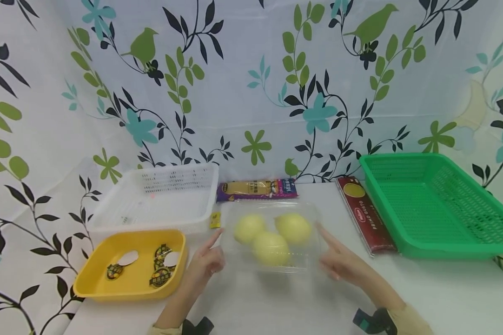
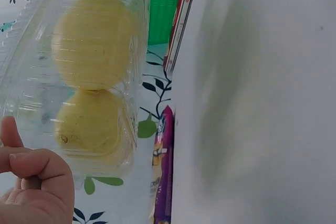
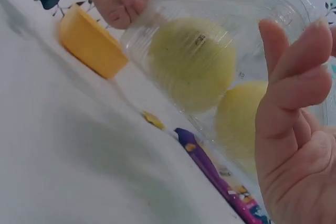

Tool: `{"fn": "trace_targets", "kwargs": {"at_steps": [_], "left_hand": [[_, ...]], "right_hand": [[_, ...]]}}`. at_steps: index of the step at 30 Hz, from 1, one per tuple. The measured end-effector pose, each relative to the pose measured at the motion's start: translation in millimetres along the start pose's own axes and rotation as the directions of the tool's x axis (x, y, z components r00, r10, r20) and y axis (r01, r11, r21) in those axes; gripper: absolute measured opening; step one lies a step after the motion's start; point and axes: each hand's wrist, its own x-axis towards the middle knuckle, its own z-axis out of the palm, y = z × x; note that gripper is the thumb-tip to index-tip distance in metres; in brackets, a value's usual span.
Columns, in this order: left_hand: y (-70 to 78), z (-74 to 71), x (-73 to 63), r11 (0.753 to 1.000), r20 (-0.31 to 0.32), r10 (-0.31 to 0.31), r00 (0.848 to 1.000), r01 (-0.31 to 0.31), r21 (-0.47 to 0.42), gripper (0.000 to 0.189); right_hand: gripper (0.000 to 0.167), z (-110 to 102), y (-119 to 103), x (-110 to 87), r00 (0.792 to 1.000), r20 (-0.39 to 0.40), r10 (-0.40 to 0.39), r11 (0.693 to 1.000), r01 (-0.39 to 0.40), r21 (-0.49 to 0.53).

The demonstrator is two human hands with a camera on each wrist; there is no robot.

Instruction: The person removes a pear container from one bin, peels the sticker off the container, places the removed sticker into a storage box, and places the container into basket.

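Observation:
A clear plastic clamshell box with three round yellow pears is held up between both hands, above the table. The left hand holds its left side, index finger stretched along the edge and other fingers bent. On the opposite side the right hand holds it, index finger likewise extended. The left wrist view shows a left fingertip at the box's ridged rim, with space between box and table. In the right wrist view the right hand partly hides one pear; its exact contact cannot be seen.
A yellow tray holding round labels and a white basket stand left. Behind the box lie a purple snack packet and a small yellow packet. At right are a long red box and a green basket.

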Motion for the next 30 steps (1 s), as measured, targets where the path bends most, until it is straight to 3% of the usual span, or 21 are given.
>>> {"fn": "trace_targets", "kwargs": {"at_steps": [3,6,9,13,17,22,30], "left_hand": [[9.4,-9.6,-0.2,0.999,-0.005,0.052,0.999,-0.052,-0.002,0.063],[18.5,-20.1,1.1,0.997,-0.029,0.065,0.997,-0.064,0.043,0.062],[27.4,-29.9,1.2,0.994,-0.118,0.031,0.993,-0.018,0.107,0.06],[39.1,-43.5,0.2,0.986,-0.232,-0.013,0.973,0.051,0.16,0.057],[51.6,-57.5,0.7,0.985,-0.262,0.005,0.965,0.041,0.169,0.059],[66.5,-70.3,2.0,0.991,-0.277,0.041,0.96,-0.003,0.137,0.06],[76.2,-91.5,-1.4,0.991,-0.325,0.032,0.945,0.012,0.132,0.058]], "right_hand": [[0.085,7,-5,13.0,0.998,-0.024,0.066,0.995,-0.068,-0.079],[0.089,16,-8,25.2,0.995,-0.026,0.101,0.986,-0.104,-0.133],[0.093,27,-9,38.2,0.991,-0.045,0.124,0.976,-0.13,-0.173],[0.099,44,-11,57.0,0.981,-0.104,0.163,0.959,-0.182,-0.217],[0.103,57,-13,76.6,0.976,-0.144,0.16,0.95,-0.192,-0.247],[0.098,67,-21,100.8,0.977,-0.159,0.142,0.973,-0.167,-0.158],[0.086,83,-20,123.3,0.968,-0.198,0.155,0.984,-0.169,-0.054]]}}
